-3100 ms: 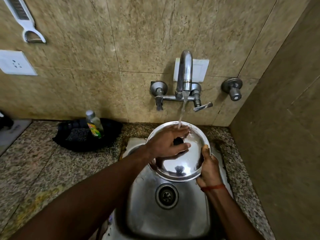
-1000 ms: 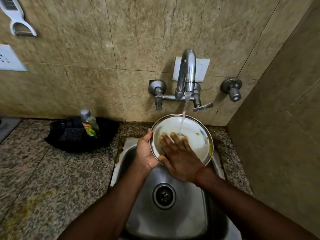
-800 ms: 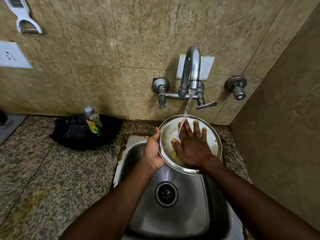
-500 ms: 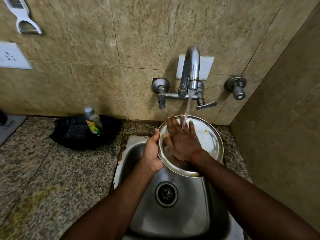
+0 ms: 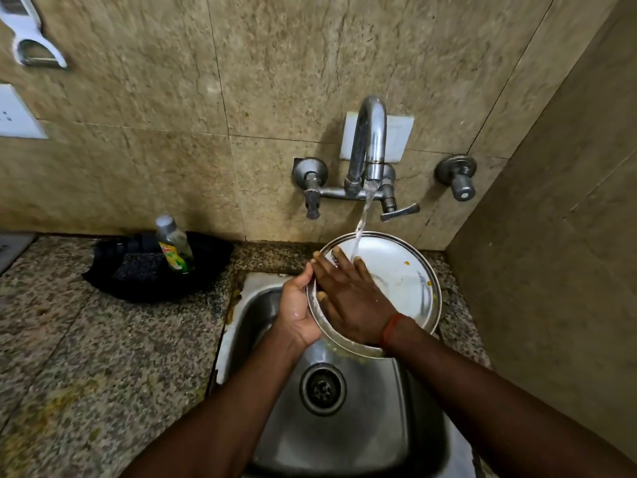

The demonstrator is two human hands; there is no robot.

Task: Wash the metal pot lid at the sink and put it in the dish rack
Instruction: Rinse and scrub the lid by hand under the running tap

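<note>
The round metal pot lid (image 5: 403, 281) is held tilted over the steel sink (image 5: 344, 426), its pale inner face toward me with small yellow food specks near the right rim. My left hand (image 5: 296, 312) grips the lid's left edge. My right hand (image 5: 348, 301) lies flat with spread fingers on the lid's inner face, at its left half. Water runs from the wall tap (image 5: 367, 150) onto the lid's upper part beside my fingertips. No dish rack is in view.
A black tray (image 5: 113, 284) holding a scrub pad and a green dish-soap bottle (image 5: 174, 246) sits on the granite counter (image 5: 86, 357) left of the sink. A side wall (image 5: 551, 270) closes in on the right. A second tap knob (image 5: 458, 181) projects from the back wall.
The lid was turned from its domed outer side to its inner face, and my hands swapped roles. In the last second my right hand rubbed up and then leftward across the inner face.
</note>
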